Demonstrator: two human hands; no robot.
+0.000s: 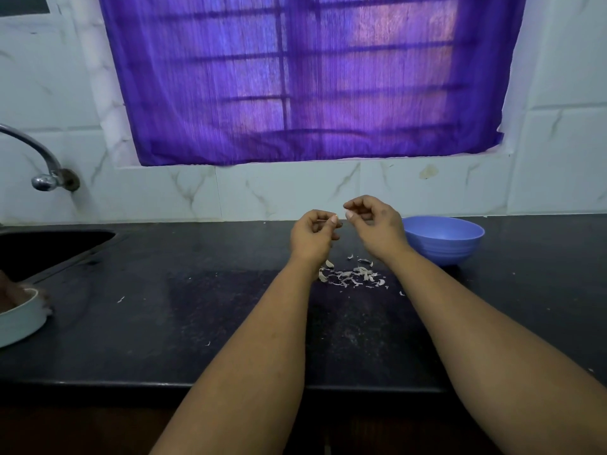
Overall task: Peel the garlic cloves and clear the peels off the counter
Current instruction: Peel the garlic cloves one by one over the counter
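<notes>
Black counter (164,323), blue bowl (443,239) on the right. Both hands up w/ fingers curled – left hand (312,236) pinching a small bit, prob. a garlic clove (331,221); right hand (374,221) – can't tell what it holds. Peels (351,275) heaped below: papery, v. light, prob. better swept together than picked singly.

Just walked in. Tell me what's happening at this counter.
A person stands at a dark counter with both hands raised above it. The left hand pinches something small, apparently a garlic clove, though it is too small to tell. The right hand has its fingers curled close beside it; whether it holds anything cannot be told. A scatter of garlic peels lies on the counter below the hands, not yet cleared. A blue bowl sits just to the right.
</notes>
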